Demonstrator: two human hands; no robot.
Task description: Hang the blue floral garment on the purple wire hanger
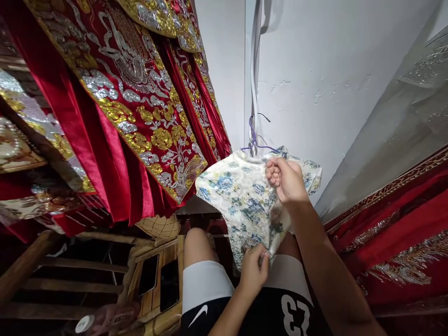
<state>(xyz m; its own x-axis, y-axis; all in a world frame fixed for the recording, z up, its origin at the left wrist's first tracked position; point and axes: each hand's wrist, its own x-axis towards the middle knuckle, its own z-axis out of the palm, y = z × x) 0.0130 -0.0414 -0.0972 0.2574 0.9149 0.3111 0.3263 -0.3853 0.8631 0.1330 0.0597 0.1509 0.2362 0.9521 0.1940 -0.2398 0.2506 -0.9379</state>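
Note:
A cream short-sleeved top with blue flowers (238, 196) hangs in front of my knees on a purple wire hanger (255, 140), whose hook rises above the neckline. My right hand (285, 179) is closed on the top's front edge just below the neckline. Lower down, the fingers of my left hand (254, 270) pinch the same edge close to the hem. Between the two hands the edge runs roughly straight down. Whatever fastening may lie under my fingers is hidden.
Red gowns with gold and silver embroidery (140, 93) hang on the left. More red beaded cloth (402, 233) is at the right, partly under clear plastic (378, 126). Two phones (170, 284) lie on a bamboo seat (154, 303) beside a pink bottle (108, 322). A white wall (315, 70) stands ahead.

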